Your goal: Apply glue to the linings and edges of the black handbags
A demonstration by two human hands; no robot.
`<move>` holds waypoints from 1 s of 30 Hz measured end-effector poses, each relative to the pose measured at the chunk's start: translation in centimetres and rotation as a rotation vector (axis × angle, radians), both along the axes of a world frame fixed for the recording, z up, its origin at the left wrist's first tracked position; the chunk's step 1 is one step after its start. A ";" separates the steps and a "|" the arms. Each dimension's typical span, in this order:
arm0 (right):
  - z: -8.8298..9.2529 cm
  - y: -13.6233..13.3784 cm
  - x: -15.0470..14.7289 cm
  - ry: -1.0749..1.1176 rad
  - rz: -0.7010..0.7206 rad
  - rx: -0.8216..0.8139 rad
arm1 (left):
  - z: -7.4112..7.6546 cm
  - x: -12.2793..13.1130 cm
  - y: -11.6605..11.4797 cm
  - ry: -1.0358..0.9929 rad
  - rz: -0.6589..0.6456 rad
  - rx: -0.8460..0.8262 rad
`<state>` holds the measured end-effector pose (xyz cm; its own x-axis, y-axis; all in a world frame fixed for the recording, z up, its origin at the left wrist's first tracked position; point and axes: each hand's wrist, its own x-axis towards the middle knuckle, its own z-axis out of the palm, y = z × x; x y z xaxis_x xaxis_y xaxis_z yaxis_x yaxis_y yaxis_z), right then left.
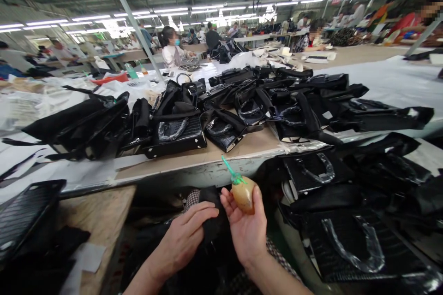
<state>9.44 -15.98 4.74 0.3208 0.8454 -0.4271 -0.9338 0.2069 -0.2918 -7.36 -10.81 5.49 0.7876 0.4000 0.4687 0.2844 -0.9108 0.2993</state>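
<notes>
My right hand (247, 228) is closed around a small rounded squeeze bottle (243, 196) of yellowish-brown liquid. A thin green nozzle rises from its top and leans up to the left. Just left of it, my left hand (183, 235) presses its fingers together on a piece of black material (211, 228) over the lap. Its thumb is hidden, and the lower part of the black piece runs down into dark shadow. Patterned cloth (192, 199) shows behind the fingers.
Several black crocodile-textured handbags (178, 136) with plastic-wrapped handles lie along the table (162, 163) ahead. More bags (353, 235) are stacked close on the right. A wooden board (104, 207) with black pieces stands at left. A slanted metal pole (133, 23) rises beyond; people work farther back.
</notes>
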 end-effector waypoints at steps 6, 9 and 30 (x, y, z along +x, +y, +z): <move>0.0 -0.8 4.1 -0.254 -0.034 0.110 | 0.1 -2.0 4.8 0.034 0.233 0.284; -0.5 -2.1 6.7 -0.321 -0.039 0.095 | 1.6 -2.8 5.9 0.086 0.392 0.500; -5.6 -7.4 11.9 -0.617 0.123 -0.270 | -5.7 -0.2 -4.7 -0.599 0.643 -0.563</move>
<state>21.35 -23.42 -0.91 0.4816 0.7808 -0.3980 -0.5919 -0.0451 -0.8047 -7.54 -15.53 -0.24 0.0486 0.9435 0.3278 0.3315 -0.3248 0.8858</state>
